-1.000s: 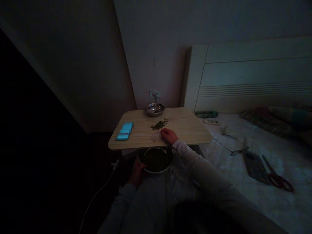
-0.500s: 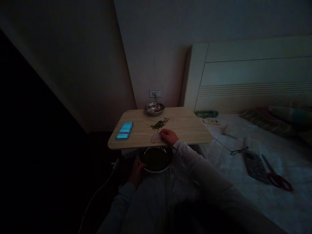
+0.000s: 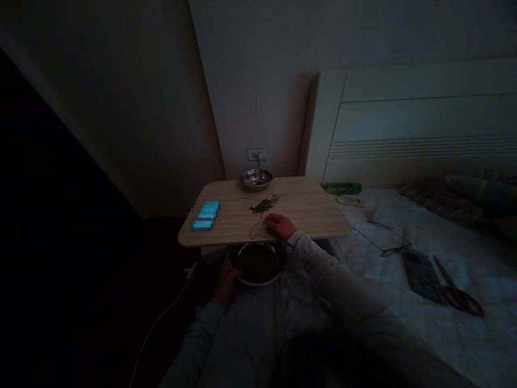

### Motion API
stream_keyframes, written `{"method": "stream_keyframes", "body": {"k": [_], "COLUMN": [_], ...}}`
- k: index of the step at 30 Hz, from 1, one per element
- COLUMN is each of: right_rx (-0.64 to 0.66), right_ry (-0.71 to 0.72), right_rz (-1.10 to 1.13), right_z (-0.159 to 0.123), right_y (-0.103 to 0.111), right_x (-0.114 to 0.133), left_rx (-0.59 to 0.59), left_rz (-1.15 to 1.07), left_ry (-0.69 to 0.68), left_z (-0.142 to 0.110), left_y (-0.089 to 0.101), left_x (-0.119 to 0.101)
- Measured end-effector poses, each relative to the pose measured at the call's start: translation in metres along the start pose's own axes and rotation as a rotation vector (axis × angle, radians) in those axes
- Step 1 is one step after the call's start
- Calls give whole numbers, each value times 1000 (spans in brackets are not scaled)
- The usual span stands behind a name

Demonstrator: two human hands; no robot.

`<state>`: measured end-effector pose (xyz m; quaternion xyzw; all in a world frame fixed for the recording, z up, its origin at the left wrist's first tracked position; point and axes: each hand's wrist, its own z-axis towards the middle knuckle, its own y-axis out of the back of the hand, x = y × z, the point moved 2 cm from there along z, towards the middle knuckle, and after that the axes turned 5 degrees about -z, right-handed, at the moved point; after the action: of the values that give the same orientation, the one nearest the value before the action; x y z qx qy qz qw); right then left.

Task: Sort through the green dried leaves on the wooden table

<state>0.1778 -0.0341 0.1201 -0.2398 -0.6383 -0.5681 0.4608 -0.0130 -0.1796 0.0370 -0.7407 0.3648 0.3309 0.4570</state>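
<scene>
Low in front of me, my left hand [image 3: 226, 283] grips the rim of a wide metal bowl [image 3: 258, 283], its thumb over the edge. The bowl sits just below the front edge of a light wooden table [image 3: 311, 196]; its contents look dark and are hard to make out. On the tabletop, my right hand [image 3: 281, 227] has its fingers closed on a thin, see-through curved piece [image 3: 257, 230] held near the front edge. A couple of small dark bits lie beside that piece. Behind it spreads a pile of small green-brown grains [image 3: 264, 205].
A smaller metal bowl [image 3: 255, 180] stands at the table's back, below a wall socket [image 3: 257, 154]. A lit phone [image 3: 207, 215] lies at the left. On the bed to the right are red-handled scissors [image 3: 462, 299], a dark patterned case [image 3: 423, 275] and a pale remote [image 3: 349, 201].
Both hands stay almost where they were. A couple of dark bits now show more clearly at the front edge of the see-through piece.
</scene>
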Motion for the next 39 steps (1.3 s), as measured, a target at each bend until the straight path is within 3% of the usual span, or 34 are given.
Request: {"method": "stream_keyframes", "body": {"k": [19, 39], "right_rx": [67, 57], "right_ry": [-20, -37], "right_rz": [23, 46], "right_z": [-4, -1], "right_y": [2, -1], "right_x": [6, 2], "left_rx": [-78, -34], "left_rz": [-1, 29], "left_ry": [24, 19], "left_z": [-13, -11], "left_y": [-16, -12], "left_x": [-13, -10]}}
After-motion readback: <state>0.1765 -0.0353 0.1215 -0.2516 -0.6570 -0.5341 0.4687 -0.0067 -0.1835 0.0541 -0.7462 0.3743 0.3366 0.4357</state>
